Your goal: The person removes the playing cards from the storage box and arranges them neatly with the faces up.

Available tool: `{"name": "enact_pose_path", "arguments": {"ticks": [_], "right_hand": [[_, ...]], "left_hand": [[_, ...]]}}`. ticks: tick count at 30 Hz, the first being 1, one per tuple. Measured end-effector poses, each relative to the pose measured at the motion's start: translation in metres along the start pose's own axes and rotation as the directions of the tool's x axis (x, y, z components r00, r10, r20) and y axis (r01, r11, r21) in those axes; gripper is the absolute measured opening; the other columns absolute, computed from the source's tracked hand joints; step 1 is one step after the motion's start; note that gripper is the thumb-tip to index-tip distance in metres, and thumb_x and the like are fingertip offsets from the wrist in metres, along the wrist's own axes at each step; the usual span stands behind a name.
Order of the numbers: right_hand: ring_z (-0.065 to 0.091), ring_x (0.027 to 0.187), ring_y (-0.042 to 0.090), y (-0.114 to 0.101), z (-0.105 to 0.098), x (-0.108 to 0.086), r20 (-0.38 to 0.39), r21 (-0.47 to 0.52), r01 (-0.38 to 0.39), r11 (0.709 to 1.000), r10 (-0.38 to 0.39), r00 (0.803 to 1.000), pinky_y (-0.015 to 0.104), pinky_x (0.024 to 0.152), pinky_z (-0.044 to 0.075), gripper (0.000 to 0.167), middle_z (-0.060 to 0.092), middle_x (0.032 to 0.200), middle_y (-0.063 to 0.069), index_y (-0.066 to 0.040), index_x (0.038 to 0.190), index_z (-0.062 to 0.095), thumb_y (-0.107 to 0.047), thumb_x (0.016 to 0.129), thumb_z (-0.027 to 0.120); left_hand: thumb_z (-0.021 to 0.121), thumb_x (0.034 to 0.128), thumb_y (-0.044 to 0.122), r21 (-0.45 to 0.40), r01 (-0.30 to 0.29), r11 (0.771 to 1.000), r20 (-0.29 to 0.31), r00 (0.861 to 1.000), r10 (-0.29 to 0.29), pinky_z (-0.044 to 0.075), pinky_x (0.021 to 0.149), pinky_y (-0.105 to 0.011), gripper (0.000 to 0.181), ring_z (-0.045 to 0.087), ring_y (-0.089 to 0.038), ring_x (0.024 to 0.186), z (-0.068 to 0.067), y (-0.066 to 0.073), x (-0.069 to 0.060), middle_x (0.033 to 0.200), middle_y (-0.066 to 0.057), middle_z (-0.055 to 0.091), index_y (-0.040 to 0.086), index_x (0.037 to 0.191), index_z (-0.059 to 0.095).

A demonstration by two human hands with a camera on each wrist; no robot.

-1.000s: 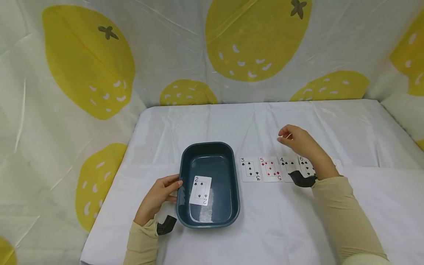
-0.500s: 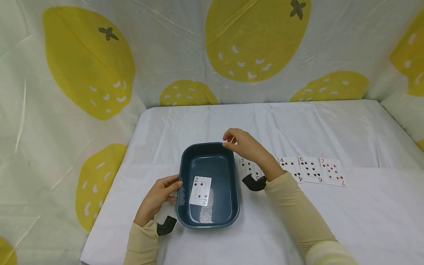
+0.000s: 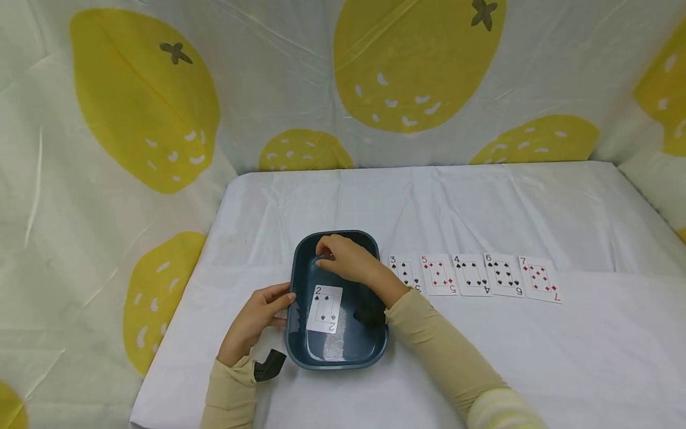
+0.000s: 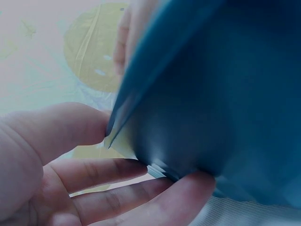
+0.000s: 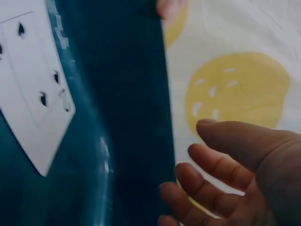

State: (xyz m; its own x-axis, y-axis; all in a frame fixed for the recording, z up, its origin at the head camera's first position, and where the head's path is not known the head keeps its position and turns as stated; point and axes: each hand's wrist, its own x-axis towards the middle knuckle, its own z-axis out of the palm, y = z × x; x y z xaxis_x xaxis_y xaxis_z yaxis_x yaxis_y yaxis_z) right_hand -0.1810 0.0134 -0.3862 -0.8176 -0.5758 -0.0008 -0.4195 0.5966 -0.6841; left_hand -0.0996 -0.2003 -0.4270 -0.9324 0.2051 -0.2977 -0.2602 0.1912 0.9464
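Note:
A dark blue rectangular tray [image 3: 370, 351] stands on the white cloth. My left hand [image 3: 252, 319] grips its left side, thumb on the rim and fingers against the outer wall, as the left wrist view also shows. Inside the tray lies a playing card [image 3: 324, 308] marked 2 with black spades. Over the far part of the tray hovers my right hand [image 3: 348, 259], fingers loosely bent. In the right wrist view the right hand [image 5: 230, 174] holds nothing between thumb and fingers, and the card [image 5: 33, 84] lies off to the left.
Right of the tray, a row of face-up playing cards runs along the cloth: a black 3 [image 3: 405, 271], a red 5 [image 3: 438, 275], a black 4 [image 3: 471, 275], a black 6 [image 3: 504, 275] and a red 7 [image 3: 539, 279]. A lemon-print curtain [image 3: 289, 77] hangs behind.
My right hand has moved left from above the card row to over the tray, uncovering the cards on the right. The left hand, tray and card inside have stayed put.

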Motion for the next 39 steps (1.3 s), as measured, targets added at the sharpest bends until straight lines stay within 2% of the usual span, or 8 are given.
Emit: {"name": "enact_pose_path", "arguments": {"ticks": [7, 11, 15, 20, 27, 29, 32, 39], "right_hand": [[0.053, 0.1, 0.02, 0.002, 0.018, 0.002, 0.217, -0.148, -0.038, 0.988, 0.07, 0.974, 0.033, 0.08, 0.047, 0.054, 0.052, 0.115, 0.01, -0.005, 0.121, 0.052, -0.033, 0.078, 0.07], [0.049, 0.108, 0.025, -0.001, 0.023, 0.003, 0.277, -0.264, -0.048, 0.963, 0.123, 0.953, 0.039, 0.085, 0.044, 0.069, 0.048, 0.124, 0.012, -0.004, 0.126, 0.046, -0.039, 0.073, 0.073], [0.043, 0.115, 0.031, -0.005, 0.026, 0.003, 0.295, -0.335, -0.065, 0.94, 0.17, 0.94, 0.048, 0.091, 0.038, 0.082, 0.042, 0.132, 0.016, 0.0, 0.132, 0.04, -0.041, 0.07, 0.075], [0.047, 0.106, 0.029, -0.01, 0.031, 0.003, 0.276, -0.429, -0.065, 0.901, 0.199, 0.94, 0.048, 0.085, 0.041, 0.084, 0.048, 0.123, 0.015, 0.0, 0.128, 0.044, -0.042, 0.064, 0.079], [0.048, 0.091, 0.023, -0.018, 0.044, 0.0, 0.238, -0.612, -0.025, 0.79, 0.214, 0.947, 0.039, 0.073, 0.047, 0.085, 0.052, 0.107, 0.013, -0.002, 0.118, 0.05, -0.047, 0.054, 0.083], [0.048, 0.088, 0.023, -0.02, 0.047, -0.001, 0.232, -0.632, -0.02, 0.775, 0.214, 0.949, 0.037, 0.071, 0.047, 0.081, 0.053, 0.103, 0.013, -0.002, 0.114, 0.051, -0.045, 0.053, 0.084], [0.05, 0.085, 0.023, -0.021, 0.048, -0.002, 0.228, -0.604, -0.036, 0.796, 0.216, 0.949, 0.036, 0.07, 0.047, 0.075, 0.055, 0.097, 0.013, -0.002, 0.11, 0.052, -0.039, 0.054, 0.085], [0.057, 0.078, 0.023, -0.019, 0.039, -0.002, 0.263, -0.394, -0.03, 0.919, 0.145, 0.954, 0.029, 0.061, 0.05, 0.056, 0.05, 0.108, 0.02, 0.002, 0.118, 0.051, -0.014, 0.072, 0.077]], "left_hand": [[0.057, 0.0887, 0.021, -0.004, -0.017, 1.0, 0.022, 1.0, 0.017, 0.052, 0.064, -0.036, 0.049, 0.057, -0.027, 0.094, 0.0, 0.001, 0.0, 0.118, -0.023, 0.053, -0.006, 0.128, 0.045], [0.058, 0.0885, 0.021, -0.004, -0.014, 1.0, 0.018, 1.0, 0.014, 0.052, 0.064, -0.037, 0.048, 0.057, -0.028, 0.094, 0.0, 0.001, 0.0, 0.118, -0.022, 0.054, -0.005, 0.127, 0.046], [0.058, 0.0886, 0.02, -0.015, -0.003, 1.0, 0.018, 1.0, 0.003, 0.052, 0.066, -0.038, 0.048, 0.056, -0.028, 0.097, -0.001, 0.0, 0.0, 0.119, -0.022, 0.053, -0.006, 0.128, 0.045], [0.057, 0.089, 0.019, -0.014, -0.002, 1.0, 0.02, 1.0, 0.002, 0.052, 0.068, -0.038, 0.049, 0.054, -0.028, 0.099, 0.0, 0.001, -0.001, 0.12, -0.022, 0.052, -0.007, 0.128, 0.044], [0.057, 0.089, 0.018, -0.014, 0.01, 1.0, 0.013, 1.0, -0.01, 0.052, 0.068, -0.036, 0.05, 0.053, -0.028, 0.102, 0.0, 0.003, -0.003, 0.121, -0.022, 0.051, -0.007, 0.13, 0.042], [0.057, 0.0892, 0.019, -0.017, 0.006, 1.0, 0.024, 1.0, -0.006, 0.052, 0.068, -0.036, 0.05, 0.053, -0.028, 0.102, 0.0, 0.002, -0.003, 0.121, -0.022, 0.051, -0.007, 0.13, 0.042], [0.057, 0.0889, 0.019, -0.021, 0.007, 1.0, 0.031, 1.0, -0.006, 0.052, 0.068, -0.036, 0.05, 0.053, -0.028, 0.101, 0.0, 0.001, -0.002, 0.12, -0.023, 0.051, -0.007, 0.129, 0.043], [0.058, 0.0882, 0.02, -0.018, 0.008, 1.0, 0.01, 1.0, -0.008, 0.052, 0.068, -0.038, 0.05, 0.054, -0.027, 0.101, 0.0, 0.0, 0.0, 0.12, -0.021, 0.052, -0.006, 0.128, 0.044]]}}
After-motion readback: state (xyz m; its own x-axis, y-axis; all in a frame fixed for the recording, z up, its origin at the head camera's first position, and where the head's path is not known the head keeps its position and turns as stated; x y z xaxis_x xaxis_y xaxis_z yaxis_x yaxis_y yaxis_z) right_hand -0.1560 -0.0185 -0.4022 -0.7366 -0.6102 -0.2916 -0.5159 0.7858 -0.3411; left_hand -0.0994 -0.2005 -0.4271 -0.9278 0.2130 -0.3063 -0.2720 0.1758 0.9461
